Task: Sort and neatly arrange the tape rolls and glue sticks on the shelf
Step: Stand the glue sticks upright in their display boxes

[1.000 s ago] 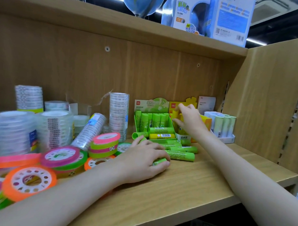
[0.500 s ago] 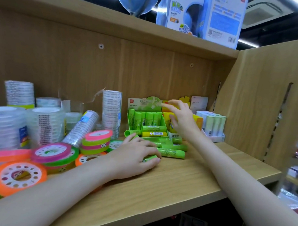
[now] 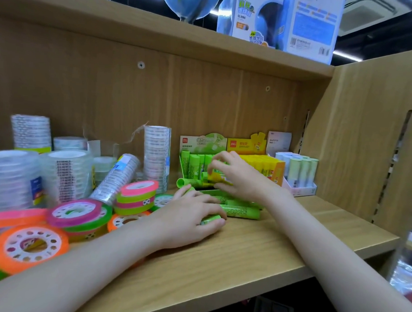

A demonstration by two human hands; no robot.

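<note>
Left hand: the left hand (image 3: 189,217) lies palm down on the shelf (image 3: 255,248), fingers curled over a green glue stick (image 3: 211,219); only the stick's tip shows past the fingertips.
Right hand: the right hand (image 3: 238,178) reaches to the front of the green box (image 3: 202,144), pinching a yellow glue stick (image 3: 217,177) between thumb and fingers, the stick lying roughly level.
Loose glue sticks: more green sticks (image 3: 241,212) lie flat on the shelf between the two hands, just in front of the green box; one (image 3: 187,182) lies across the box's front edge.
Boxes: green box holds upright green sticks; yellow box (image 3: 258,162) just beside it on the right, packed with yellow ones; a pale tray (image 3: 299,190) of pastel sticks (image 3: 301,169) further right, near the side panel.
Clear tape: stacks of clear rolls (image 3: 66,174) on the left half; one tall stack (image 3: 156,157) upright near the back wall, one sleeve (image 3: 115,178) tilted against others.
Coloured tape: pink, green and orange rolls (image 3: 81,215) heaped at front left; an orange roll (image 3: 29,247) nearest the edge, blurred.
Upper shelf: blue-and-white cartons (image 3: 286,21) and a globe (image 3: 189,3).
</note>
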